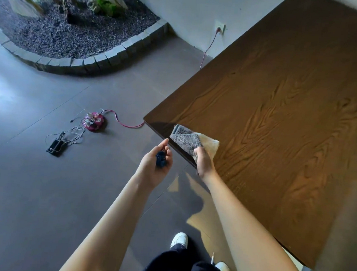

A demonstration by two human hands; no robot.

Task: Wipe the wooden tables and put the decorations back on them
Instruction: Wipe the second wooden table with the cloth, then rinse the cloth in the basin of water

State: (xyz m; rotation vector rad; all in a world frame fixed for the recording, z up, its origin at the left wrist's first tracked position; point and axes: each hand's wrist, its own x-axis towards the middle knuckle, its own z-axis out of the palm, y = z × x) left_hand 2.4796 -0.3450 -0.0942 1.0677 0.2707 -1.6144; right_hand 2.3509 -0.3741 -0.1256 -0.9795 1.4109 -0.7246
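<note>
- The right hand (203, 162) gripped a folded cloth (191, 141), grey on top and cream underneath, at the near edge of the wooden table (281, 113), close to its corner.
- The cloth lay on the tabletop just ahead of the right hand's fingers, with 1 grey flap folded back over itself.
- The left hand (156, 165), just to the left of the right hand and off the table's edge, was held palm up over the floor (41, 188), its fingers curled loosely around a small dark blue object (161, 158); what that object was could not be told.
- The tabletop stretched away to the right of and beyond the right hand, dark brown with bold grain.
- Left of and beyond the left hand, a round pink item (95, 122) sat on the floor amid white cables; no writing on it could be read.
- A red cord (127, 125) ran from it toward the table corner.
- Further left lay a black device (55, 146) wrapped in white wire.
- Far ahead of both hands, a wall socket (219, 28) held a plug, and a curved stone border (89, 63) enclosed a gravel bed (53, 33).
- Below the arms, 2 white shoes (179, 239) and dark trousers showed.
</note>
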